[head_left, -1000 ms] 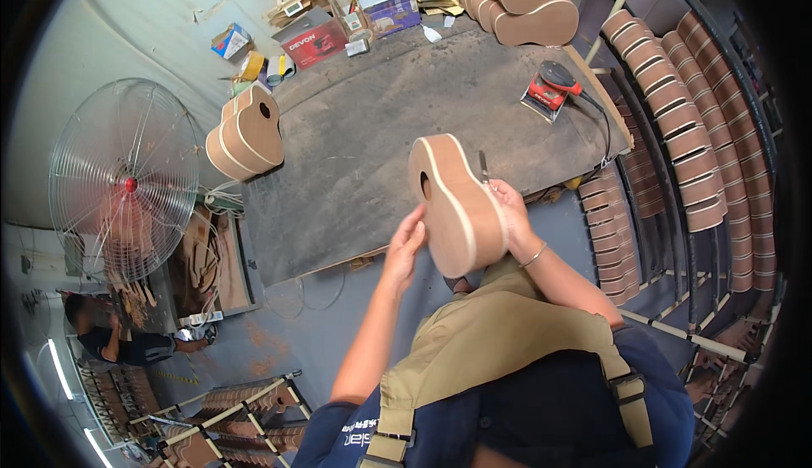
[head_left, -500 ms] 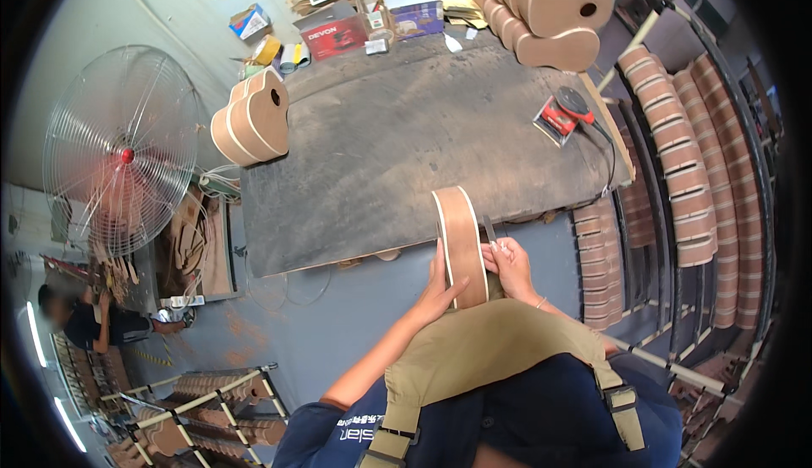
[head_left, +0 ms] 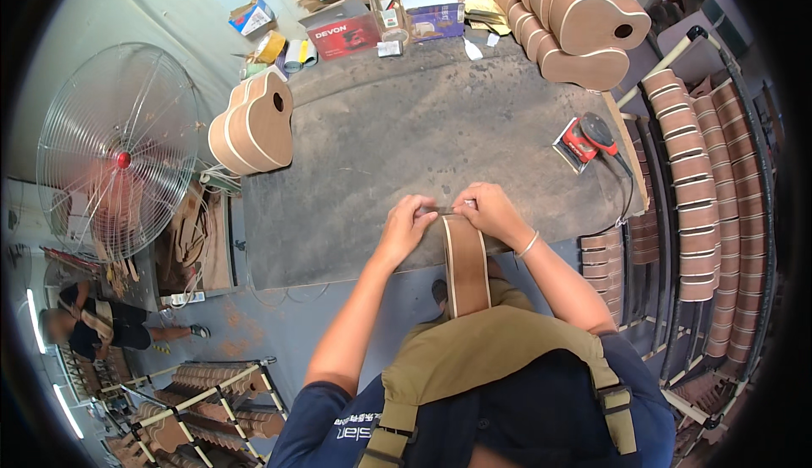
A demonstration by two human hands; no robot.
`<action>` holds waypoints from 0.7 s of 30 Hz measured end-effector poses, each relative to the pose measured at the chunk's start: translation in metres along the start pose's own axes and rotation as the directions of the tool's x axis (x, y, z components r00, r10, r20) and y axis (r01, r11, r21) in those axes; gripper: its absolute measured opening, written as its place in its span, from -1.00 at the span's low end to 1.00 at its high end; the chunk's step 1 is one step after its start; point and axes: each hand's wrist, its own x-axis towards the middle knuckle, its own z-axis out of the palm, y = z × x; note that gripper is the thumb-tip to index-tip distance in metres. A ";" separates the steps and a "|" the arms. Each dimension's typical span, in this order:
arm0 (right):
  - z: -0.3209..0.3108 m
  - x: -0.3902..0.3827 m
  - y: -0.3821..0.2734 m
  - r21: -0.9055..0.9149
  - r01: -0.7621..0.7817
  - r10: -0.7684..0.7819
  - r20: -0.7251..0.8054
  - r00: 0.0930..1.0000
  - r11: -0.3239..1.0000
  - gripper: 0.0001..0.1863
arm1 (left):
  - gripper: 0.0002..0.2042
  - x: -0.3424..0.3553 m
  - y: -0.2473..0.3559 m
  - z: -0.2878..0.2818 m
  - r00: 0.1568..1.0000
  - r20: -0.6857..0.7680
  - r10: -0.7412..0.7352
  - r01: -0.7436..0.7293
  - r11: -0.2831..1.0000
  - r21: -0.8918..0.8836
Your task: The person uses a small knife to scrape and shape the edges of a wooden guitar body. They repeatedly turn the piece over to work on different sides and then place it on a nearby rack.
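Observation:
A small wooden guitar body (head_left: 466,267) stands edge-on between my apron (head_left: 491,345) and the workbench (head_left: 355,180). Its brown side faces up, with a cream binding strip along each edge. Over its far end, my left hand (head_left: 406,229) and my right hand (head_left: 494,212) are closed in pinches at the two ends of a thin dark blade (head_left: 444,211). The blade lies crosswise, close to the body's far end; whether it touches the wood I cannot tell. Most of the blade is hidden by my fingers.
A red and black sander (head_left: 582,140) with a cord lies at the bench's right. Joined guitar bodies (head_left: 254,125) stand at the left, more (head_left: 584,24) at the back right. Boxes (head_left: 345,36) line the wall. A fan (head_left: 123,160), racks (head_left: 681,189) and another person (head_left: 101,324) flank the bench.
My left hand has left the guitar body's side and moved up to the blade. My right hand has carried the blade across the far end. The body has tipped and shifted towards me.

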 end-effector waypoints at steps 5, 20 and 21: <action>-0.021 -0.012 -0.019 0.163 -0.126 0.089 0.219 0.972 0.979 -0.88 | -0.92 -0.018 0.042 -0.017 0.990 0.078 0.116 -0.125 0.985 0.120; -0.013 -0.006 -0.004 0.252 -0.013 -0.010 0.091 0.996 0.968 -0.86 | -0.94 -0.002 0.055 -0.027 0.986 0.070 0.154 -0.166 0.961 0.220; -0.012 -0.004 -0.004 0.282 -0.024 0.001 0.082 0.997 0.959 -0.86 | -0.94 -0.009 0.056 -0.026 0.984 0.057 0.166 -0.175 0.959 0.222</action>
